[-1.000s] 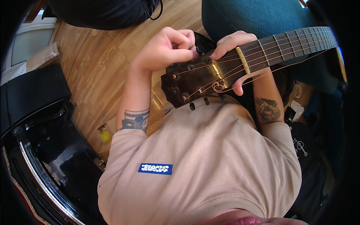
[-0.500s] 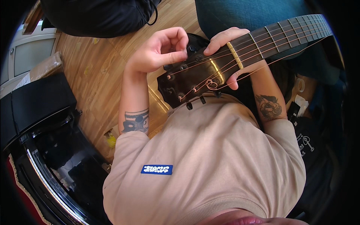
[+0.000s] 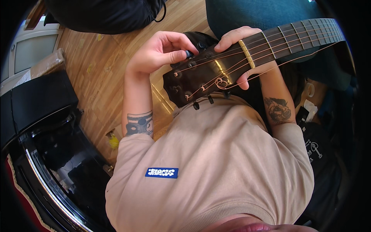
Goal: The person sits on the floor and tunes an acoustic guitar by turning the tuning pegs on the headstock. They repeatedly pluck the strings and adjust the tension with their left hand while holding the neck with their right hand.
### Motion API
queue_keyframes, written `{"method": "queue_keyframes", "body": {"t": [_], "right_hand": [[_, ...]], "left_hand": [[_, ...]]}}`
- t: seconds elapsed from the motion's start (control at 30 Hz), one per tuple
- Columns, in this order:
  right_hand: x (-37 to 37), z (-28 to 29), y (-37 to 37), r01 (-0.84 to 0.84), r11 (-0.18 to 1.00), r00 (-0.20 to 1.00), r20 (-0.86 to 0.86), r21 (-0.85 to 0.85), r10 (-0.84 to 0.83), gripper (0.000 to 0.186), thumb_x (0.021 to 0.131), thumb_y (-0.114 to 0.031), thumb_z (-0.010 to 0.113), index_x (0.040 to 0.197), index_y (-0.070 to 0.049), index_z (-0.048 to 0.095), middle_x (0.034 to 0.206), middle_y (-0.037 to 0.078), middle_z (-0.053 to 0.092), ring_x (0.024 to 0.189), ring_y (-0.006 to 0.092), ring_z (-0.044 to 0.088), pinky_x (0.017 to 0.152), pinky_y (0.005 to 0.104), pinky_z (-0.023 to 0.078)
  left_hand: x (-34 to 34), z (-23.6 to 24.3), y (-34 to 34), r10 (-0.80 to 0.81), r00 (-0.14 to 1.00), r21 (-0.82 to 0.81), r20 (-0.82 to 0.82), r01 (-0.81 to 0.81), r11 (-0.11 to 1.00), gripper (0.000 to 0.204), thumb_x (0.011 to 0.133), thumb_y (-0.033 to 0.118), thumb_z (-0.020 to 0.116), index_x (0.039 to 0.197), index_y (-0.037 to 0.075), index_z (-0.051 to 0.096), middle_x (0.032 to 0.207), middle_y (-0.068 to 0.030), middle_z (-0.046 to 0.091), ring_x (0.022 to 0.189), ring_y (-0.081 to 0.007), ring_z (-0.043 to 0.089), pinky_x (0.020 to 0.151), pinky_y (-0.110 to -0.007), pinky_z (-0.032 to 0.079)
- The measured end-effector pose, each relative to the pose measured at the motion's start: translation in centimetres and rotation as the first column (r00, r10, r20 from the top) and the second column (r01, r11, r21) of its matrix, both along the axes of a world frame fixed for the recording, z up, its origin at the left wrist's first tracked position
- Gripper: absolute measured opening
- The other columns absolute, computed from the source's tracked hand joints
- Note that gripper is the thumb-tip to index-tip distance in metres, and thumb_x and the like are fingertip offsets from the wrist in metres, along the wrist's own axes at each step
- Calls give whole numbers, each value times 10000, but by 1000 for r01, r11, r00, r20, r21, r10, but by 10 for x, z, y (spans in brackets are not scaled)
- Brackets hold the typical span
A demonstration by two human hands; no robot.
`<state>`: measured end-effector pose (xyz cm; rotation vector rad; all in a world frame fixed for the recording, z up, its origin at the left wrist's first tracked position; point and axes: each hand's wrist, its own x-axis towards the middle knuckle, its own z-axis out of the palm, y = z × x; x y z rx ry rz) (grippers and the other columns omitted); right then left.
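A guitar's dark headstock (image 3: 189, 83) lies across my front, its neck (image 3: 286, 38) running off to the upper right. At the headstock's far edge my left hand (image 3: 160, 54) pinches a dark tuning peg (image 3: 188, 54) between thumb and fingers. My right hand (image 3: 239, 38) is wrapped round the neck by the gold-coloured nut (image 3: 246, 54), thumb and fingers showing on opposite sides. Copper-coloured strings run from the posts over the nut. One loose string (image 3: 221, 82) curls into small loops on the headstock and trails slack beside the neck. More pegs (image 3: 196, 105) show at the near edge.
A black piano-like cabinet (image 3: 38, 104) stands at the left, with a wrapped package (image 3: 48, 63) behind it. A black bag-like object (image 3: 104, 15) rests on the wooden floor (image 3: 102, 73). Blue-green fabric (image 3: 239, 17) lies beyond the neck. A roll of tape (image 3: 310, 89) is at the right.
My left fingers have shifted at the peg, so that its dark end now shows between them. The guitar sits slightly more to the right in view. My right hand keeps its hold.
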<state>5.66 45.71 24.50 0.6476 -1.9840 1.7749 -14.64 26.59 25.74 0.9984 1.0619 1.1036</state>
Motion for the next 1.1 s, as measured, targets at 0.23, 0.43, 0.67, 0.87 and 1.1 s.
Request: {"method": "queue_keyframes", "body": {"t": [0.23,0.43,0.67,0.87,1.1], "right_hand": [[-2,4,-1,3,1000,998,-67,23,-1,753,509,-349,916,1119,-3,640,1062,116,677,945,220,685,818,303,577],[0,5,-3,-12,1000,1000,29,-16,13,757,508,-349,918,1124,-7,641,1068,114,675,957,220,680,832,311,572],[-2,2,-5,5,999,1000,9,-38,-5,762,504,-353,920,1123,-8,641,1064,114,676,955,217,680,830,308,572],[-1,2,-4,-12,998,999,39,-56,14,767,500,-352,920,1124,-4,639,1069,118,676,958,219,682,828,309,575],[-3,2,-5,10,1000,1000,20,-29,-9,772,506,-348,918,1135,-4,632,1074,120,676,963,222,681,835,310,575]], "left_hand": [[5,-9,13,50,994,49,-100,-45,998,242,872,178,708,696,43,610,636,74,510,597,-6,423,538,-204,344],[15,-18,19,79,993,-118,-88,-89,989,236,880,147,664,676,58,584,622,88,486,580,4,394,518,-212,318],[5,-2,4,79,993,108,84,-88,990,155,850,111,693,968,29,637,942,-43,669,914,-107,631,800,-222,495],[-2,-7,5,32,999,77,7,-33,996,175,861,109,700,998,22,633,880,-17,658,833,-71,611,749,-198,481],[15,-6,14,63,995,-61,83,-58,996,188,889,92,646,1044,11,579,920,-25,655,839,-65,620,759,-177,492]]}}
